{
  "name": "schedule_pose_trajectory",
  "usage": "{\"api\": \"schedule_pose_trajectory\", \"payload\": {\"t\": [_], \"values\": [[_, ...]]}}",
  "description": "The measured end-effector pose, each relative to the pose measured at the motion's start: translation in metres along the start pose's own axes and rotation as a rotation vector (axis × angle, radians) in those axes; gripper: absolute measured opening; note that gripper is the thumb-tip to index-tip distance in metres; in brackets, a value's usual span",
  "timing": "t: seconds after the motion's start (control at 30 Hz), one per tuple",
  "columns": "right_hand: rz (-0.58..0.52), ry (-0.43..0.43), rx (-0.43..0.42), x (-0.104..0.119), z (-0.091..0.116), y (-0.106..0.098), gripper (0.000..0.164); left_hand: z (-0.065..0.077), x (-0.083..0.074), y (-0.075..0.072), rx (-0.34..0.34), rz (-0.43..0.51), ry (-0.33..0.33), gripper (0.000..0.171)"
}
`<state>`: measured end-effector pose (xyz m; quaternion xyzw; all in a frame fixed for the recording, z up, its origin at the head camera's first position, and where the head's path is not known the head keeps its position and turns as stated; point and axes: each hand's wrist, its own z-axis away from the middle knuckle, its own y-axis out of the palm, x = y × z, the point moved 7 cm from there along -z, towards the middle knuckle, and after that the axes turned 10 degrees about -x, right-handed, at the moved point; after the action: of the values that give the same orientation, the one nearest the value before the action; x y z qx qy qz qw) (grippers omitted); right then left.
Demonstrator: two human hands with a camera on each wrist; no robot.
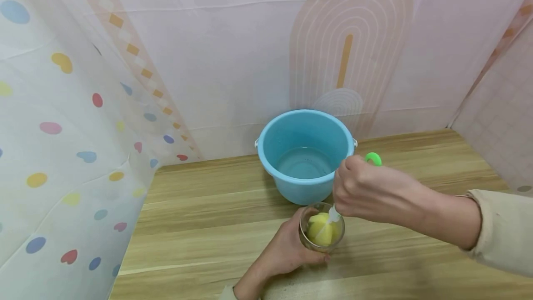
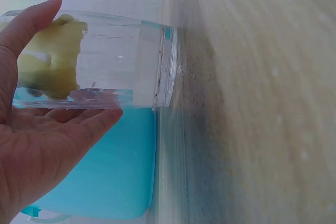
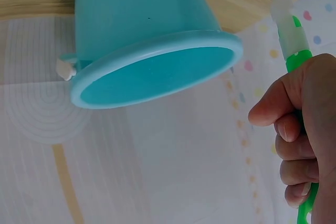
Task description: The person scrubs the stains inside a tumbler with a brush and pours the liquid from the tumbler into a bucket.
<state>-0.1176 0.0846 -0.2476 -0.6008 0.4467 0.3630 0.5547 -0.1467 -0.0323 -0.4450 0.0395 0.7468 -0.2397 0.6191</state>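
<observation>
A bottle brush with a yellow sponge head (image 1: 320, 231) and a green and white handle (image 3: 294, 43) is in my right hand (image 1: 370, 191), whose fingers curl round the handle. The sponge sits inside a clear glass cup (image 2: 113, 59), in its upper part near the mouth. My left hand (image 1: 287, 247) holds the cup from the side, thumb on one side and fingers on the other. The cup is upright, its thick base right at the tabletop. A green ring at the handle's end (image 1: 373, 158) shows past my right wrist.
A light blue bucket (image 1: 306, 192) with shallow water in it stands just behind the cup, close to my right hand. The wood-grain table (image 1: 208, 226) ends at a patterned back curtain (image 1: 225, 73). A dotted curtain (image 1: 54, 152) hangs at the left.
</observation>
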Motion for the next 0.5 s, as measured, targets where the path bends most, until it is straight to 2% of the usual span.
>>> {"api": "schedule_pose_trajectory", "payload": {"t": [0.3, 0.5], "values": [[0.006, -0.037, 0.057, -0.001, -0.009, 0.007, 0.033, 0.001, 0.000, 0.000, 0.004, 0.017, -0.021, 0.093], [-0.001, -0.017, 0.078, -0.005, -0.006, 0.015, 0.036, 0.000, 0.001, 0.001, 0.018, 0.024, -0.036, 0.098]]}}
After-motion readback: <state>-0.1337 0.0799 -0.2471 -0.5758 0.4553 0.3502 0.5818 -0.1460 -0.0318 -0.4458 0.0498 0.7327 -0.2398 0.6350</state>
